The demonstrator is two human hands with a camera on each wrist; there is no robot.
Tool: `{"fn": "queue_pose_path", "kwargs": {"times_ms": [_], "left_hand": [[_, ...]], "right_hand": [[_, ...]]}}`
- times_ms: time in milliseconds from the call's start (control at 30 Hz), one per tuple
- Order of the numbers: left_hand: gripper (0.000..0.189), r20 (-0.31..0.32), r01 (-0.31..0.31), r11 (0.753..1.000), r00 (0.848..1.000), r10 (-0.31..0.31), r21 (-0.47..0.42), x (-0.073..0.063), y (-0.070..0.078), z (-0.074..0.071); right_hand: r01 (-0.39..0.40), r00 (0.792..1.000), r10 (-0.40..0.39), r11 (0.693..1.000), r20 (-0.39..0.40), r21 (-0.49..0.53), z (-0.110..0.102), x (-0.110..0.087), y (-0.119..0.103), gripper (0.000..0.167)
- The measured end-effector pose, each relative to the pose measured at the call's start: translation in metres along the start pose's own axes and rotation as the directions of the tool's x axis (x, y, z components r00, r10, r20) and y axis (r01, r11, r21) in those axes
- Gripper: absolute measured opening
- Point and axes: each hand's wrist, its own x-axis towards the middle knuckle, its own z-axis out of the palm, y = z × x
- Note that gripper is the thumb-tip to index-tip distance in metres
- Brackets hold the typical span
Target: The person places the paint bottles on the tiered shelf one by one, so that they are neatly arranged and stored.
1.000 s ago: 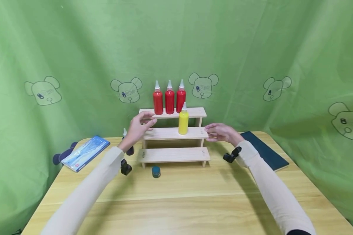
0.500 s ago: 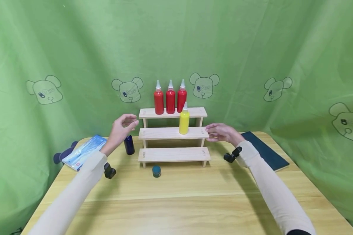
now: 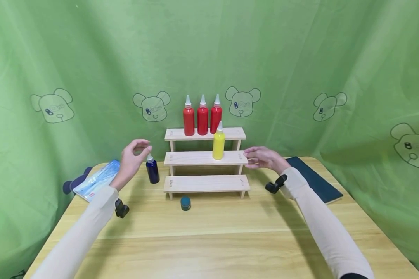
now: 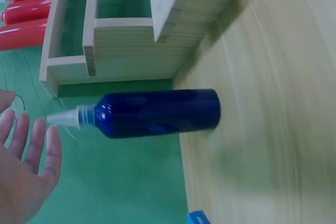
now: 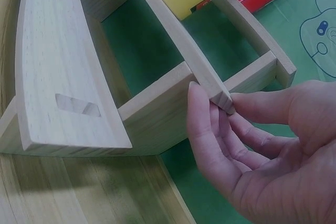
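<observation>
A three-step wooden display rack [image 3: 206, 183] stands on the table. My right hand [image 3: 265, 158] pinches the right end of its middle step between thumb and fingers, plain in the right wrist view, where the hand [image 5: 278, 150] wraps that corner. Left of the rack, a dark blue squeeze bottle [image 3: 153, 171] with a white pointed tip stands upright. My left hand [image 3: 130, 159] hovers beside that tip, fingers loosely bent and holding nothing; in the left wrist view its fingers [image 4: 34, 142] lie near the nozzle. Several red squeeze bottles [image 3: 202, 121] line the top step, and a yellow one [image 3: 218, 145] sits on the middle step.
A small teal-lidded jar [image 3: 186, 203] stands before the rack's lower left. At the table's left lies a blue-and-white booklet [image 3: 99, 180] beside a purple item [image 3: 77, 181]. A dark teal notebook [image 3: 314, 179] lies at the right. Green cloth [image 3: 283, 58] hangs behind.
My left hand has moved left, away from the rack's upper left, to beside the blue bottle's tip. My right hand stays on the middle step's end.
</observation>
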Motion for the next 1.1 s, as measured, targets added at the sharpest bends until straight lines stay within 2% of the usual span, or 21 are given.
{"fn": "queue_pose_path", "kwargs": {"times_ms": [233,400,533,733,800,900,1100], "left_hand": [[0.042,-0.040,0.066,0.998,0.997,-0.065,0.012,-0.009,-0.017,-0.003],[0.048,-0.037,0.128,0.992,0.991,-0.128,0.006,-0.018,-0.030,0.000],[0.056,-0.001,0.175,0.985,0.985,-0.175,0.005,-0.024,-0.039,0.003],[0.068,0.087,0.253,0.967,0.964,-0.253,0.016,-0.031,-0.058,0.008],[0.066,0.106,0.261,0.965,0.959,-0.262,0.027,-0.034,-0.064,0.010],[0.062,0.105,0.253,0.967,0.961,-0.256,0.035,-0.037,-0.070,0.013],[0.061,0.087,0.258,0.966,0.962,-0.259,0.023,-0.041,-0.073,0.018]], "right_hand": [[0.003,1.000,-0.003,1.000,0.001,0.015,0.000,0.000,-0.002,0.026],[0.012,1.000,-0.012,1.000,-0.007,0.005,0.002,-0.002,-0.003,0.024],[0.010,1.000,-0.009,0.999,-0.008,0.031,0.002,-0.001,-0.001,0.025],[0.011,1.000,-0.012,0.997,0.012,0.076,0.000,0.000,0.005,0.020],[0.012,1.000,-0.012,0.997,0.006,0.081,0.000,-0.001,0.006,0.018],[0.006,1.000,-0.006,0.997,-0.004,0.078,0.000,0.000,0.006,0.018],[0.017,1.000,-0.017,0.998,-0.009,0.062,0.001,0.000,0.004,0.022]]}}
